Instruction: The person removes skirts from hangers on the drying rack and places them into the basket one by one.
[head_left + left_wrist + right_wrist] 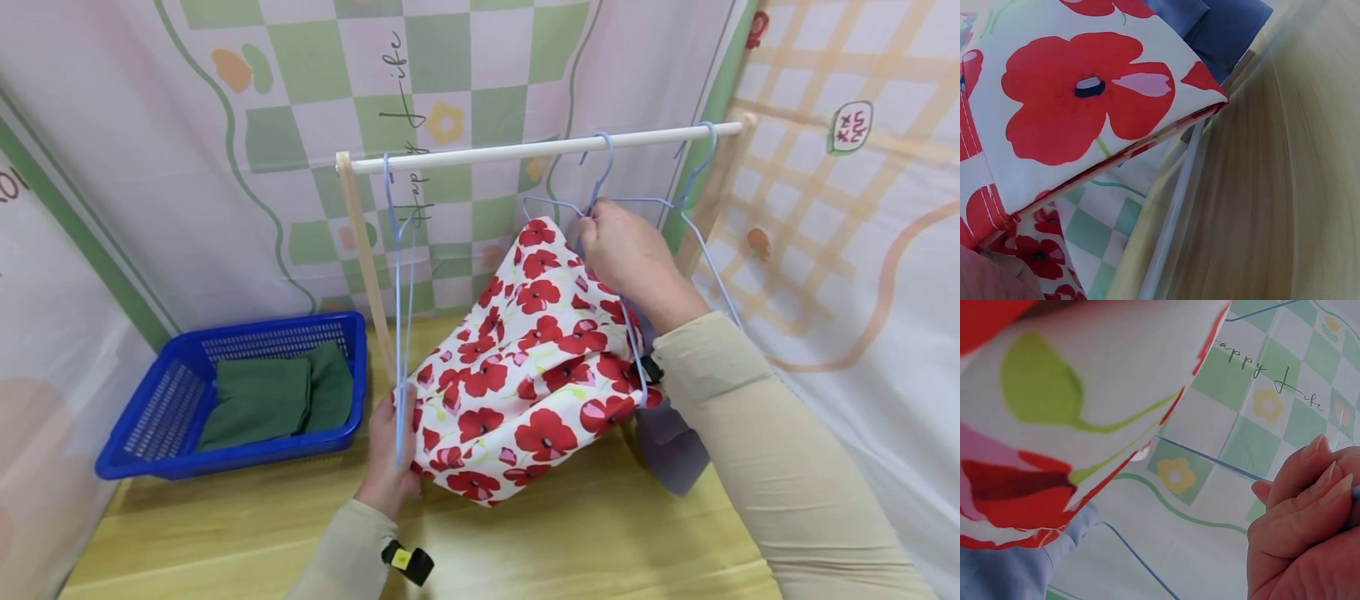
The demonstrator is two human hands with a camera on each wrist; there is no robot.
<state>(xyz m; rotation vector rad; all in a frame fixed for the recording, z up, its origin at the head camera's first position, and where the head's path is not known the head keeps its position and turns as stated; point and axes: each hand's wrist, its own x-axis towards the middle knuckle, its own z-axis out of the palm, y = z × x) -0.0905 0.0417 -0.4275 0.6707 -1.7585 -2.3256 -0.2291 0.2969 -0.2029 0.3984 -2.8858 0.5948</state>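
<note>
- Poppy-print cloth (517,367): left hand (393,442) grips its edge; best spread evenly, without bunching.
- Right hand (626,254) grips the middle hanger (610,160) below its hook; steadiness should prevent swinging.

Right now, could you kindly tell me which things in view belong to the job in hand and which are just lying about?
In the job: flowered cloth; left hand, holding its edge; right hand, gripping the middle hanger; white rail.

Apparently aside: left hanger; right hanger; blue basket; green cloth inside it; greyish cloth at the right.
</note>
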